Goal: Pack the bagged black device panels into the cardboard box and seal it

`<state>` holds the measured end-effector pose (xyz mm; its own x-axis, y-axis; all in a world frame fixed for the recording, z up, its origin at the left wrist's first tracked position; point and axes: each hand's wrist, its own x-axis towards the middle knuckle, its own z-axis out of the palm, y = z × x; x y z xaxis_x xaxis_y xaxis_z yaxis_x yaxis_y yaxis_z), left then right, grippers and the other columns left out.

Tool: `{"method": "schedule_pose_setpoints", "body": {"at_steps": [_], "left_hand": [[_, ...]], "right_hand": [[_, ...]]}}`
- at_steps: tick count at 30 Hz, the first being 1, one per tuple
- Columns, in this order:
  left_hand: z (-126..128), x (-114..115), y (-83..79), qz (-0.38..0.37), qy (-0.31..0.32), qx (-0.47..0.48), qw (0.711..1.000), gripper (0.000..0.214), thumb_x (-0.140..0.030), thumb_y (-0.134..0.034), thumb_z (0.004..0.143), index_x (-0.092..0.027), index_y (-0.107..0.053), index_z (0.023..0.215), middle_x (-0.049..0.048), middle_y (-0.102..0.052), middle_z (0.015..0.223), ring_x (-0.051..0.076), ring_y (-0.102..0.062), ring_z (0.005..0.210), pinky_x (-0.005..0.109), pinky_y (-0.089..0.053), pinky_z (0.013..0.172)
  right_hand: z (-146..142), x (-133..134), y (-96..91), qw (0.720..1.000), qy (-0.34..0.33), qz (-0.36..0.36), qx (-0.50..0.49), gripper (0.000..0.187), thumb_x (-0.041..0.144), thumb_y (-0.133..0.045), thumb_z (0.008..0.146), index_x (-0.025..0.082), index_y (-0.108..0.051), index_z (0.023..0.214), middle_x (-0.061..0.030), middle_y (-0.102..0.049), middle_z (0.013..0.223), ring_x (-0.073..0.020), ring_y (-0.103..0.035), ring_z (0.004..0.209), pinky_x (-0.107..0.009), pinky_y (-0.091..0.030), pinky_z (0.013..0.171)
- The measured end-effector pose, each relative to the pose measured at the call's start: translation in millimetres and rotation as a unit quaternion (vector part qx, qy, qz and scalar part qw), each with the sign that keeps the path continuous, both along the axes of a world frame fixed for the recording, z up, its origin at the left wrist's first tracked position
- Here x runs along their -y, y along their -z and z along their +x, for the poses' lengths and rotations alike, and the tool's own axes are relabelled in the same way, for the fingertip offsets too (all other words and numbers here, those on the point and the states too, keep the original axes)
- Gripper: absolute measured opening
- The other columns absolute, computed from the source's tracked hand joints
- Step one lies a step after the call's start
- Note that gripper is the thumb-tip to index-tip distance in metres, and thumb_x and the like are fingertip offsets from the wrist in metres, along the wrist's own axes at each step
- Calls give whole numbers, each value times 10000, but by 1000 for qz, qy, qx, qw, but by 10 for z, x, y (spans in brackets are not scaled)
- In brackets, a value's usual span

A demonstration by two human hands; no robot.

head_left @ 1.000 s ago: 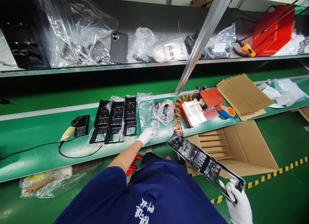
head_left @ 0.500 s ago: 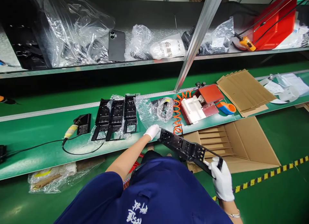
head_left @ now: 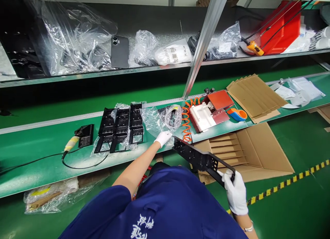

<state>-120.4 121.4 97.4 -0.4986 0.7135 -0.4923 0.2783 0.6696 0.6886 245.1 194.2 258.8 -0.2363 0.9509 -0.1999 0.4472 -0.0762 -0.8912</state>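
My right hand [head_left: 235, 192], in a white glove, grips the near end of a long black plastic frame [head_left: 201, 159] that slants up towards the bench edge. My left hand [head_left: 163, 137], also gloved, is closed on the clear plastic bag [head_left: 152, 121] lying on the green bench, right beside the frame's far end. Three black frames [head_left: 121, 127] lie side by side on plastic film just left of that hand.
An open cardboard box with dividers [head_left: 244, 153] stands on the floor to the right. On the bench are an orange coiled hose [head_left: 186, 124], a red and white fixture [head_left: 210, 110], cardboard sheets [head_left: 257, 96] and a cabled tool [head_left: 70, 143]. A phone [head_left: 120, 50] leans on the shelf.
My right hand brought the black frame up and left from beside the box until its far end reached the bench edge by my left hand. My left hand shifted slightly right on the bag.
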Motion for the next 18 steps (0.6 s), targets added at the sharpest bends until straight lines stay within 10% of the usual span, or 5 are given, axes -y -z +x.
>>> {"method": "schedule_pose_setpoints", "body": {"at_steps": [6,12,18], "left_hand": [[51,5,-111,-15,58,-33,998,297,-418,-559,979,-138,-651,943,46,-666,923,168,-639,840,366,-546,808],[123,79,-209,-43,120,-71,989,237,-384,-618,941,-154,-657,895,60,-669,997,197,-622,954,416,-505,917],[139,96,-218,-62,77,-78,992,298,-426,-568,961,-148,-648,891,46,-654,907,182,-616,843,372,-509,822]], "right_hand": [[67,-100,-34,999,8,-33,-13,406,550,-719,717,220,-562,893,45,-538,635,-210,-663,688,-383,-581,751],[16,-80,-95,991,73,-26,-111,334,418,-755,710,203,-550,861,117,-464,596,-56,-359,489,-474,-581,916],[129,-31,-269,989,102,-22,-105,342,411,-777,682,196,-567,846,87,-498,621,-84,-469,557,-433,-595,878]]}}
